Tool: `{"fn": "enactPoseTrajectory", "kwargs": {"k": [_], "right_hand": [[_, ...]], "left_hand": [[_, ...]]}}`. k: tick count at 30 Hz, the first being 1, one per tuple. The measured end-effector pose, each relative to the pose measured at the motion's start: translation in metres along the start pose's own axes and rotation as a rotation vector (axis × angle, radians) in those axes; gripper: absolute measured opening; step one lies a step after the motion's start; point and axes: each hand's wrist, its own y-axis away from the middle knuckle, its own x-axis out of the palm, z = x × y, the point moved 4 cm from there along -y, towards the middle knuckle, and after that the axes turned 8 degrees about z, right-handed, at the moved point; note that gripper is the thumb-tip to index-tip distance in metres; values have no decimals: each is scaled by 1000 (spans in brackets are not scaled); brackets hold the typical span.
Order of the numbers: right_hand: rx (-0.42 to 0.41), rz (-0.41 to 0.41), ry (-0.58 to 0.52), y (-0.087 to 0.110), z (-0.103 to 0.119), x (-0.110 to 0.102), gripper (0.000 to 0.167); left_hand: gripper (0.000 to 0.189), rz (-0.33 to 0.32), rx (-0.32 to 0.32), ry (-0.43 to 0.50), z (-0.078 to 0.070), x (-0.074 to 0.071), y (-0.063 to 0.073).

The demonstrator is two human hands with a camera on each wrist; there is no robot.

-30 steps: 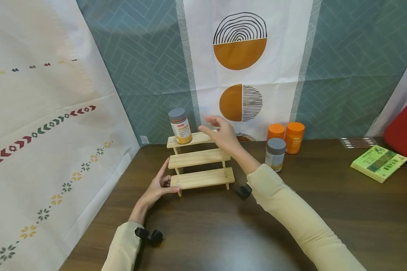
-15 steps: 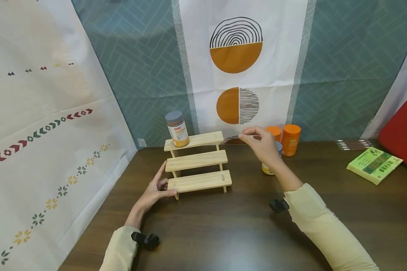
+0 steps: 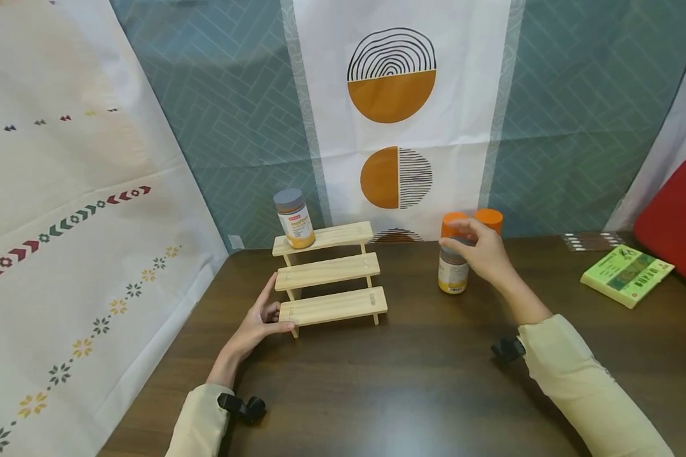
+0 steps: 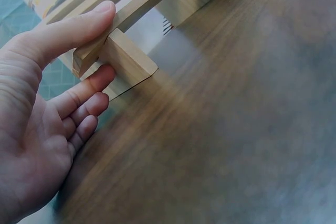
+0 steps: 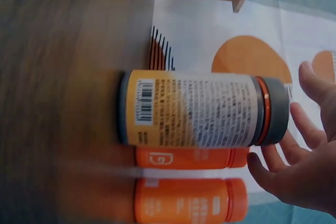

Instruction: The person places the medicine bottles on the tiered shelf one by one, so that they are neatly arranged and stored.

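At the left end of a three-step wooden stand (image 3: 333, 305), my left hand (image 3: 250, 331) grips the lowest step. In the left wrist view its thumb (image 4: 84, 32) lies on top of the board, with fingers curled below the end. A grey-lidded jar (image 3: 297, 227) with a white and yellow label stands on the top step, at its left. My right hand (image 3: 483, 254) is at the lid of a second grey-lidded jar (image 3: 453, 278) on the table. In the right wrist view, its spread fingers (image 5: 310, 124) reach around this jar's lid, thumb apart from it.
Two orange bottles (image 5: 191, 201) stand just behind the second jar, near the wall cloth (image 3: 457, 114). A green box (image 3: 627, 275) lies farther right, beside a red object (image 3: 677, 219). The brown table (image 3: 377, 387) extends in front of the stand.
My right hand has moved from above the stand's top step rightward and down to the second jar's lid. The left hand keeps hold of the stand. The head view has shifted slightly.
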Motion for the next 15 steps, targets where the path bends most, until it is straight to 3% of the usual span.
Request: {"fn": "enactPoseTrajectory", "kwargs": {"k": [7,15], "right_hand": [[45,177,-19,-3,-10,1,70],[97,233,-14,-2,-18,4,75]], "left_hand": [[110,1,-7,-6,1,0,1],[111,7,14,1,-1,0,0]]}}
